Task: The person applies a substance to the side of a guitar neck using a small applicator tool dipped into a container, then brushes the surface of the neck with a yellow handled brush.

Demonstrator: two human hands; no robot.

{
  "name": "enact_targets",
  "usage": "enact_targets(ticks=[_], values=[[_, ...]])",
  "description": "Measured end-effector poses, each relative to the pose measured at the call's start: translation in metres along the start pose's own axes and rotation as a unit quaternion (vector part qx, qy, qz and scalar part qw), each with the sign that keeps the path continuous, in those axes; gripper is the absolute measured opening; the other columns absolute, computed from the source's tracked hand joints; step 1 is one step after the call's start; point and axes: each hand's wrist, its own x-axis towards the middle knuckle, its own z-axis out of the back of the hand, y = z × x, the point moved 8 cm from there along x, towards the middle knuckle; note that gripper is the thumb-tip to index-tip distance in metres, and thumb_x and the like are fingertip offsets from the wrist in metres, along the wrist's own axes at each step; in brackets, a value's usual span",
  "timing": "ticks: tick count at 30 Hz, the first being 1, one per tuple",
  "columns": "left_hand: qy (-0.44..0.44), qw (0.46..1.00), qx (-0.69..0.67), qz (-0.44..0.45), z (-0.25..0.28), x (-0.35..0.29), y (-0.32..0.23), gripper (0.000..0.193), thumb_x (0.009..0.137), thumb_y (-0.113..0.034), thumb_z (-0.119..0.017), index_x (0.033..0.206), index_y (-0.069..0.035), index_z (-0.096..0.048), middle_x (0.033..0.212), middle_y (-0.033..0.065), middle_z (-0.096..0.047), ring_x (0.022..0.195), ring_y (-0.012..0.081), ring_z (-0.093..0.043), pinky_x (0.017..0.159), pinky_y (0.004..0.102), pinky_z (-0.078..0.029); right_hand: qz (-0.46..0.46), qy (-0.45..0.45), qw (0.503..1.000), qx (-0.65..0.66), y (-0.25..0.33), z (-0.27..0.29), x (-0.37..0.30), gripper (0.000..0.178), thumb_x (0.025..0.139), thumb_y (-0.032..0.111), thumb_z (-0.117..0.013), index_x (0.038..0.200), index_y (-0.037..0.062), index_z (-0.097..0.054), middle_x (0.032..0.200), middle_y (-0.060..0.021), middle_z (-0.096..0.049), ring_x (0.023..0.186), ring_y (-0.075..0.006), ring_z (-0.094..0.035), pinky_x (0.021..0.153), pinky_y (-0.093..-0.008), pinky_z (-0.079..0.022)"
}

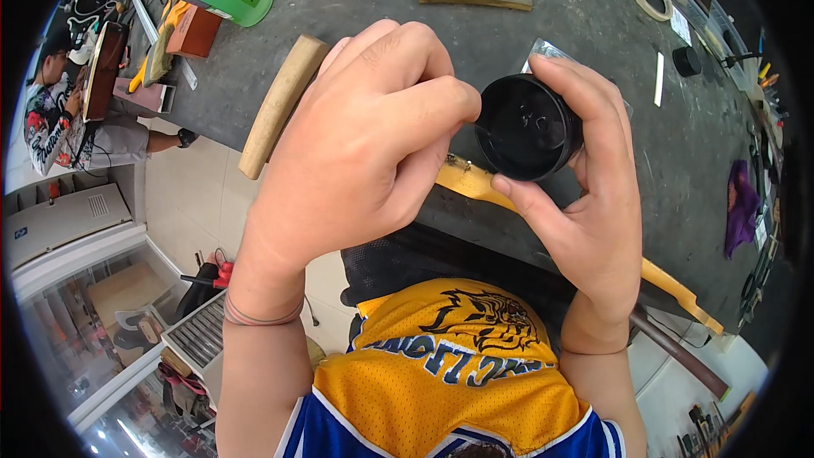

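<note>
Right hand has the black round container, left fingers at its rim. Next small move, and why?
Probably dip the left hand fingertips into the black container: the right hand holds it tilted with its open mouth facing them, and they already sit at its rim.

Both forearms are rising from the lower edge toward the frame's centre. The left hand [365, 144] is curling, fingers bunched with tips pointing right. The right hand [585, 187] is gripping, thumb low and fingers wrapping over from above.

Dark grey workbench [593, 17]; pale tiled floor [191, 182]; white cabinet [59, 225].
</note>
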Motion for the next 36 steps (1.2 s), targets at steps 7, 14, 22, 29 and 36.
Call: enact_targets(ticks=[7, 14, 22, 29, 36], values=[[-0.020, 0.999, -0.037, 0.022, -0.002, -0.005, 0.010, 0.016, 0.089, 0.007, -0.078, 0.103, -0.002, -0.078, 0.096, 0.0102, -0.067, 0.089, 0.0255, -0.067, 0.077, 0.0347, -0.051, 0.005, -0.003, 1.000, 0.009, -0.001, -0.001, 0.001, 0.092, 0.080, -0.015, -0.086, 0.166, 0.0018, -0.057, 0.165, -0.0159, -0.052, 0.155, -0.0280, -0.058, 0.126, -0.0408, -0.057], [-0.028, 0.993, -0.097, 0.058, 0.003, -0.016, 0.023, 0.012, 0.091, 0.008, -0.077, 0.102, 0.002, -0.077, 0.096, 0.0099, -0.071, 0.087, 0.0214, -0.066, 0.077, 0.0330, -0.052, -0.001, 0.002, 1.000, 0.008, -0.002, -0.003, 0.000, 0.092, 0.079, -0.015, -0.086, 0.165, 0.0023, -0.058, 0.165, -0.0152, -0.053, 0.156, -0.0283, -0.057, 0.127, -0.0409, -0.057], [-0.018, 0.998, -0.048, 0.039, -0.006, -0.013, 0.011, 0.015, 0.090, 0.008, -0.079, 0.102, -0.001, -0.078, 0.094, 0.0087, -0.068, 0.085, 0.0228, -0.065, 0.074, 0.0336, -0.051, 0.002, 0.005, 1.000, 0.007, -0.001, -0.005, 0.000, 0.091, 0.080, -0.014, -0.087, 0.165, 0.0025, -0.059, 0.165, -0.0152, -0.053, 0.155, -0.0283, -0.058, 0.126, -0.0406, -0.057], [-0.016, 0.995, -0.076, 0.057, -0.010, -0.017, 0.016, 0.013, 0.091, 0.008, -0.078, 0.101, 0.000, -0.077, 0.094, 0.0085, -0.069, 0.085, 0.0218, -0.065, 0.074, 0.0340, -0.050, -0.007, 0.010, 1.000, 0.005, 0.000, -0.005, 0.001, 0.091, 0.080, -0.013, -0.088, 0.164, 0.0026, -0.060, 0.164, -0.0150, -0.054, 0.155, -0.0285, -0.057, 0.126, -0.0410, -0.057], [-0.020, 0.989, -0.125, 0.077, -0.006, -0.022, 0.026, 0.007, 0.092, 0.003, -0.078, 0.099, 0.002, -0.076, 0.094, 0.0088, -0.072, 0.083, 0.0204, -0.064, 0.074, 0.0332, -0.050, -0.002, 0.010, 1.000, 0.005, -0.002, -0.005, 0.001, 0.091, 0.079, -0.013, -0.088, 0.164, 0.0019, -0.060, 0.164, -0.0148, -0.054, 0.154, -0.0282, -0.058, 0.125, -0.0408, -0.057]])
